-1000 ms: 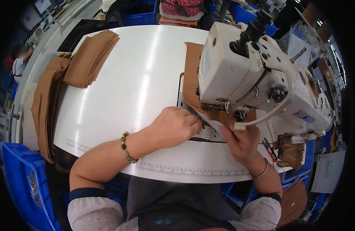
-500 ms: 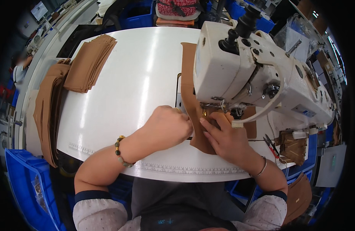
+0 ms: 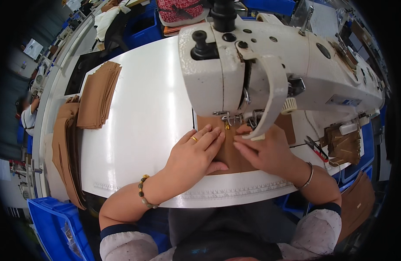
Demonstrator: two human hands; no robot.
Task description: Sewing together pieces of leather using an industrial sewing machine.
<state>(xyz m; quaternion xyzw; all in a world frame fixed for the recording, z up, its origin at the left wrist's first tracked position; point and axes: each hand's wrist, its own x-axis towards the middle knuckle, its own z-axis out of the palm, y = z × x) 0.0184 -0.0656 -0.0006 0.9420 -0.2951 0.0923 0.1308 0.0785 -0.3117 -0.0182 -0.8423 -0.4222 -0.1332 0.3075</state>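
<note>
A brown fabric piece point(image 3: 228, 161) lies on the white sewing table, partly beneath the needle area of a white sewing machine point(image 3: 248, 74). Its far part is hidden by the machine head. My left hand point(image 3: 196, 154) rests flat on the fabric's left side, fingers stretched and thumb out. To the right of the brass-coloured presser foot point(image 3: 227, 125), my right hand point(image 3: 272, 150) has its fingers bent and drawn together at the fabric. The white curved guard partly covers those fingers. Another brown piece point(image 3: 286, 127) shows behind the right hand.
Stacked brown pieces point(image 3: 98, 95) and a folded brown bundle point(image 3: 68, 139) are at left. Thread snips point(image 3: 317, 149) lie right, beside small brown pieces point(image 3: 345, 145). Blue bins point(image 3: 57, 226) stand below. A person point(image 3: 30, 114) sits far left.
My left hand has gone from a closed fist to lying flat on the fabric. The right fingers have drawn closer together. The view has shifted, and the fabric extends less far back.
</note>
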